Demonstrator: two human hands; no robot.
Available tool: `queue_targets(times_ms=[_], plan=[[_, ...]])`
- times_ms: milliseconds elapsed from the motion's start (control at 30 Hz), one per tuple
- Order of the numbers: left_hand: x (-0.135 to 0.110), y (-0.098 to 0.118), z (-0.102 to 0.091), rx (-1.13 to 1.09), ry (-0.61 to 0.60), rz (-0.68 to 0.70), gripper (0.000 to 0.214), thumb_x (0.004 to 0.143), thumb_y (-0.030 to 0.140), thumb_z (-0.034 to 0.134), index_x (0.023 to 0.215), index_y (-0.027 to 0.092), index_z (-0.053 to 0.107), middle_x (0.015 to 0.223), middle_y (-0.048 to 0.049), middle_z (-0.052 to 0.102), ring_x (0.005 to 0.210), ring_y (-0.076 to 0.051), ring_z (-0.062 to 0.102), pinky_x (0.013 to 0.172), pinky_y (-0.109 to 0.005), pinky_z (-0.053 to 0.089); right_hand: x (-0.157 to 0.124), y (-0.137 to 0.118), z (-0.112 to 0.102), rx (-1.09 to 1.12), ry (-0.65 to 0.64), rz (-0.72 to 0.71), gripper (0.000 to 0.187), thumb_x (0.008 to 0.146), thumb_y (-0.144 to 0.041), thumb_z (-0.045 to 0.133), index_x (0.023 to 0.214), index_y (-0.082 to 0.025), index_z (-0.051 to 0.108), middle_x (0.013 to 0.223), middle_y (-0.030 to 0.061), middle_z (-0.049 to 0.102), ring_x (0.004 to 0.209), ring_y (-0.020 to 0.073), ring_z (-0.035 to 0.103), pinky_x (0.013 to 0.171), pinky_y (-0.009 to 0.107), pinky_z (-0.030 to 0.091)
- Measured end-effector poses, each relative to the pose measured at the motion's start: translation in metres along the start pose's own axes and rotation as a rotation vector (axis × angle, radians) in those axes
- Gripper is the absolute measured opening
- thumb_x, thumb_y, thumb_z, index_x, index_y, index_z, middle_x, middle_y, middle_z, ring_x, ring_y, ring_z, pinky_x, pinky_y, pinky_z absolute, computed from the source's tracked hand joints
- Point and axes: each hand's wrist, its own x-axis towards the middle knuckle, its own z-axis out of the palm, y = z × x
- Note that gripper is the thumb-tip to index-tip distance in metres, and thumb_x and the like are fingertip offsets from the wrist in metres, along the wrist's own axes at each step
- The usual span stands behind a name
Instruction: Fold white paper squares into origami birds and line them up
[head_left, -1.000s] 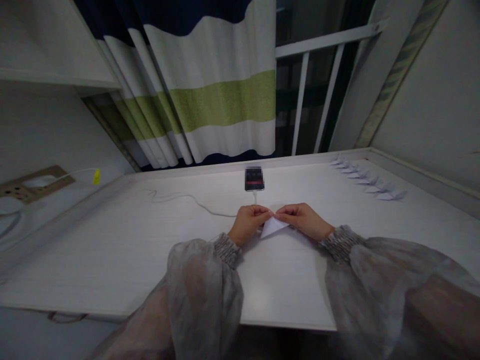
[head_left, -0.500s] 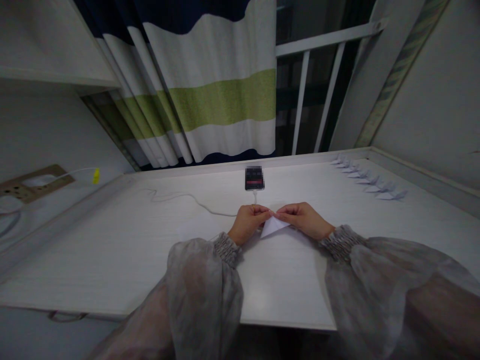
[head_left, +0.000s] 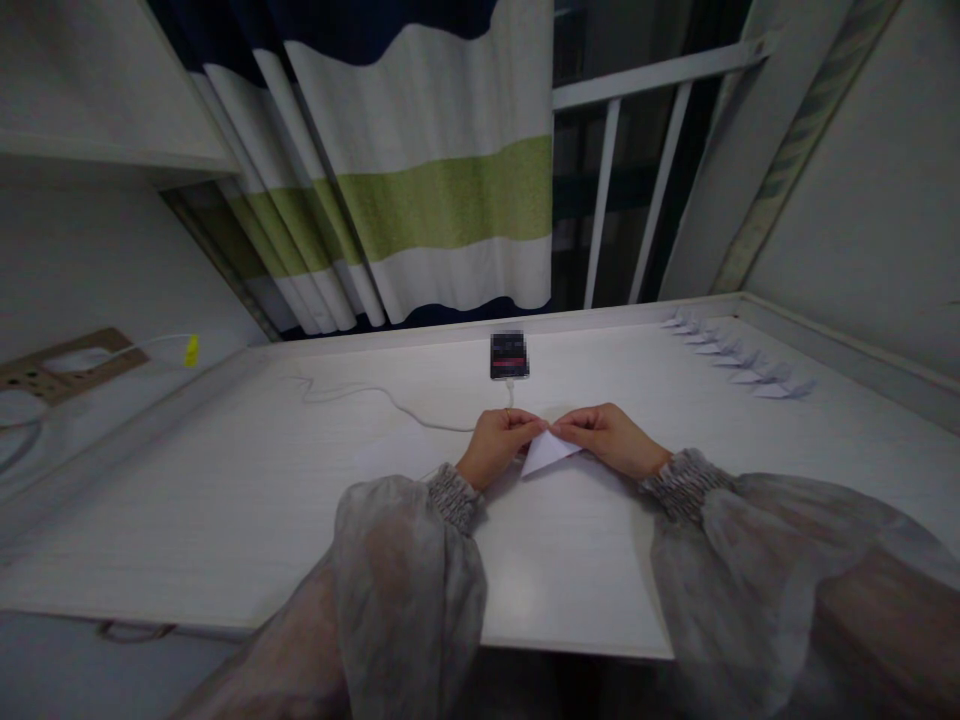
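Note:
Between my two hands is a folded piece of white paper (head_left: 549,453), shaped like a triangle with its point toward the window. My left hand (head_left: 501,442) pinches its upper left edge between thumb and fingers. On the other side, my right hand (head_left: 613,438) grips the upper right edge the same way. Both thumbs almost meet at the top of the fold. The fingers behind the paper are partly hidden. The paper is held just above the white desk (head_left: 562,570).
A phone (head_left: 509,356) lies beyond my hands, with a white cable (head_left: 405,408) running left. Several folded paper figures (head_left: 739,358) stand in a row at the back right. White paper (head_left: 390,452) lies left of my left hand. A power strip (head_left: 71,368) is on the left wall.

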Motion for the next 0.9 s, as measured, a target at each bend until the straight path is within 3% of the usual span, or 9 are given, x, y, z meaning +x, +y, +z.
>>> queue_targets(times_ms=[233, 567, 767, 900], plan=[[0.0000, 0.0002, -0.0007, -0.025, -0.037, -0.019, 0.029, 0.055, 0.036, 0.068, 0.062, 0.009, 0.061, 0.049, 0.0015, 0.052, 0.042, -0.005, 0.042, 0.043, -0.019, 0.032, 0.0021, 0.0044, -0.0012, -0.020, -0.016, -0.046, 0.034, 0.070, -0.043, 0.052, 0.069, -0.011, 0.065, 0.056, -0.0002, 0.054, 0.050, 0.0084, 0.042, 0.048, 0.022, 0.034], [0.0002, -0.0003, -0.0003, -0.028, -0.006, 0.009, 0.025, 0.054, 0.032, 0.068, 0.062, 0.010, 0.059, 0.049, 0.0015, 0.053, 0.043, -0.005, 0.044, 0.043, -0.019, 0.033, 0.0024, 0.0018, 0.0006, 0.031, -0.030, -0.027, 0.031, 0.069, -0.041, 0.053, 0.068, -0.012, 0.064, 0.057, -0.0003, 0.056, 0.051, 0.0084, 0.045, 0.050, 0.022, 0.038], [0.0017, -0.0011, -0.0018, 0.003, 0.063, 0.053, 0.024, 0.055, 0.032, 0.067, 0.062, 0.011, 0.059, 0.050, 0.0017, 0.054, 0.043, -0.006, 0.044, 0.042, -0.019, 0.034, 0.0044, 0.0049, -0.0002, -0.003, -0.025, -0.009, 0.032, 0.070, -0.040, 0.053, 0.077, -0.011, 0.064, 0.050, -0.0014, 0.053, 0.044, 0.0070, 0.041, 0.043, 0.021, 0.032], [0.0006, 0.0004, -0.0016, 0.008, 0.076, 0.085, 0.022, 0.056, 0.032, 0.066, 0.061, 0.011, 0.060, 0.050, 0.0018, 0.054, 0.045, -0.006, 0.044, 0.045, -0.020, 0.035, 0.0054, 0.0071, -0.0022, 0.013, -0.019, -0.038, 0.030, 0.071, -0.039, 0.052, 0.075, -0.012, 0.063, 0.053, -0.0004, 0.055, 0.046, 0.0078, 0.044, 0.046, 0.022, 0.034]])
